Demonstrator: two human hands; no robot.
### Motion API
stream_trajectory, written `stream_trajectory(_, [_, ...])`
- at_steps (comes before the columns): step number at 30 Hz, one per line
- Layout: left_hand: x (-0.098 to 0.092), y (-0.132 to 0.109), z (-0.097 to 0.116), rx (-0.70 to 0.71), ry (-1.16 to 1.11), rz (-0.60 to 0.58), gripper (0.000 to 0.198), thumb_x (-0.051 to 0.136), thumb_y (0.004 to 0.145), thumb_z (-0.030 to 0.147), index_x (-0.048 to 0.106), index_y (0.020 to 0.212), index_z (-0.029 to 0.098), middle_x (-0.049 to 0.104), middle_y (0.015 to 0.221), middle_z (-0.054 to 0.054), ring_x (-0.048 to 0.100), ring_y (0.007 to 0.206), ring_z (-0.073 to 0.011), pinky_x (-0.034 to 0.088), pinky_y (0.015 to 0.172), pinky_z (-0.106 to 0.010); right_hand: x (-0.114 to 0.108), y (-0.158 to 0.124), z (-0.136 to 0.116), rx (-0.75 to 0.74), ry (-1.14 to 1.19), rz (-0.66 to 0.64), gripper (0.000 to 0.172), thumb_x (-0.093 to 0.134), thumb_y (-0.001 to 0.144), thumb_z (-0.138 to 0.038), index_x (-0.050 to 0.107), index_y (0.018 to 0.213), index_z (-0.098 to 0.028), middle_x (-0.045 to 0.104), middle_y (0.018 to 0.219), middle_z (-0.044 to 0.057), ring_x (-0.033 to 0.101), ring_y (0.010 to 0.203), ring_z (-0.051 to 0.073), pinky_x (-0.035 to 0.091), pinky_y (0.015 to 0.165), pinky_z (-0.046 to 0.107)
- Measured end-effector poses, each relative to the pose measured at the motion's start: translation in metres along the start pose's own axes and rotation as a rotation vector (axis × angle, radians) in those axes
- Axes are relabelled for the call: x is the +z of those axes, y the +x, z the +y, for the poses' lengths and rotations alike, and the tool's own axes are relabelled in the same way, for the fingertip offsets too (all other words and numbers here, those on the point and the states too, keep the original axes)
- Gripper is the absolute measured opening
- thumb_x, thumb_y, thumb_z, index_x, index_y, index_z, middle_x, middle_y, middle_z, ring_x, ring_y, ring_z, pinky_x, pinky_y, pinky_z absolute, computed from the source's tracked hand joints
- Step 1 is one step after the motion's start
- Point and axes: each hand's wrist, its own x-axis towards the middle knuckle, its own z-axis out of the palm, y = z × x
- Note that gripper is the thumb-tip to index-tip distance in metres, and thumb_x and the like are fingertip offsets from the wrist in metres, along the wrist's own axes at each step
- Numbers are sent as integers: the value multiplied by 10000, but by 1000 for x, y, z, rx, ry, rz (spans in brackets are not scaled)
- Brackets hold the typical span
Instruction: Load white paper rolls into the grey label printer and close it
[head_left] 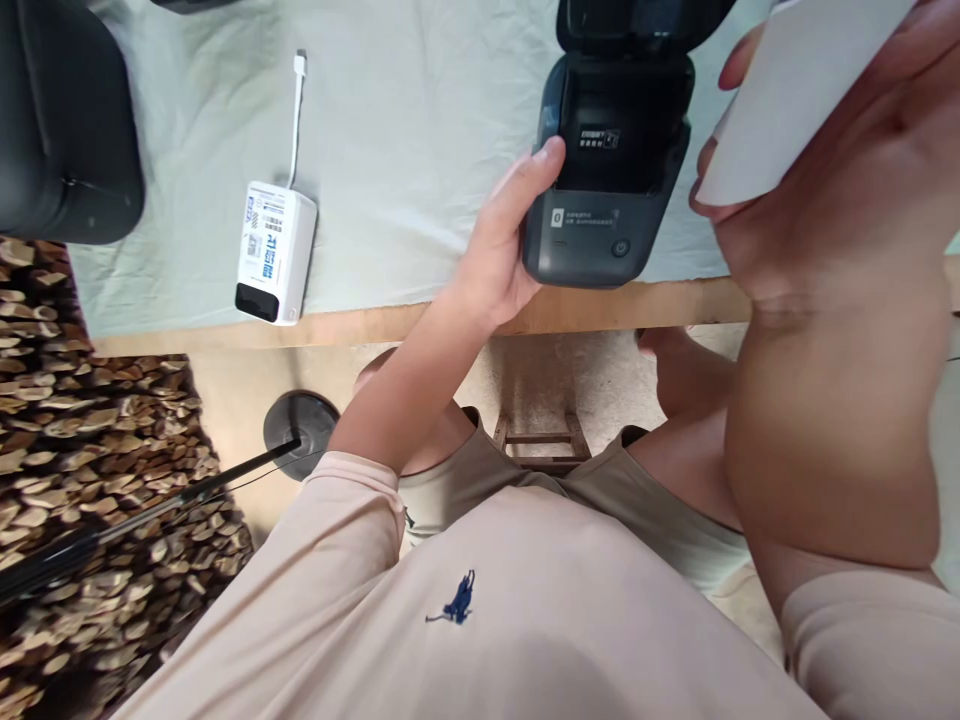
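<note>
My left hand (517,220) is wrapped round the left side of a dark portable printer (589,235), thumb on its edge. The printer's lid (630,25) stands open, and its black inner bay (630,105) shows a small white printed label. A Bluetooth mark and a power button sit on the lower face. At the upper right, my right hand (885,130) holds a white piece of paper (802,100) between fingers and palm, apart from the printer. Part of the paper runs out of view at the top.
A white power bank (274,255) with a short cable (297,120) lies on the pale tablecloth (405,150). A black case (67,130) is at the far left. Below the table edge are a black stand base (300,425), stacked firewood (97,440) and a wooden stool (540,440).
</note>
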Motion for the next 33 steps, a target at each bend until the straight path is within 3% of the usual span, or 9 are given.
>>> stream_trajectory(3, [-2,-3,11,32,2,32,314,418,831,404,640,839,182,638,793,-21,648,898,-164,504,695,-241,4,8,12,80,69,62,485,460,644,-462,352,1055,-229,459,937,-6,458,637,7,317,417,177])
stream_trajectory(7, [-6,-9,22,2,-14,65,339,373,841,402,646,812,203,663,845,-32,603,1072,-196,528,815,-296,11,12,34,57,-47,172,432,468,695,-407,292,1051,-239,461,927,-24,432,585,-21,322,411,138])
stream_trajectory(10, [-13,-11,27,16,-10,108,307,392,826,398,643,851,223,669,864,-29,592,1100,-203,536,827,-302,14,11,47,58,-126,186,508,475,722,-481,222,1118,-289,438,1056,-36,517,785,-14,484,579,153])
stream_trajectory(12, [-19,-11,29,50,0,145,310,386,821,402,641,876,235,672,903,-25,593,1100,-209,544,811,-297,14,10,51,54,-198,188,536,488,723,-496,217,1135,-285,414,1091,-36,496,874,-34,511,676,149])
stream_trajectory(17, [-29,-13,36,153,31,107,390,297,859,377,628,926,183,658,928,-20,574,1138,-208,552,860,-311,15,9,50,-13,-496,179,513,585,657,-459,393,1001,-130,442,891,-4,354,734,-81,321,608,44])
stream_trajectory(23, [-31,-15,41,209,26,188,384,297,855,366,636,849,186,669,891,-22,577,1135,-192,563,843,-272,16,3,54,-21,-740,221,471,501,700,-235,352,1144,-181,451,780,-30,332,627,-74,288,609,87])
stream_trajectory(26, [-31,-14,38,191,68,174,376,302,844,390,635,855,214,672,922,-8,574,1145,-186,572,798,-243,14,1,56,-16,-851,209,454,449,698,-175,404,1150,-188,478,790,-24,329,618,-64,310,636,112])
stream_trajectory(30, [-33,-12,32,162,131,176,384,336,825,444,625,932,215,654,1002,1,567,1156,-212,581,761,-264,12,2,53,-35,-958,167,379,484,707,-258,497,1080,-194,508,983,-1,447,823,-8,419,843,218])
stream_trajectory(33, [-34,-10,28,117,174,215,424,382,800,512,607,1022,230,639,1028,15,563,1161,-228,583,750,-284,15,-2,45,-91,-994,134,476,520,708,-354,454,1166,-244,460,1150,-19,452,1089,58,392,1024,294])
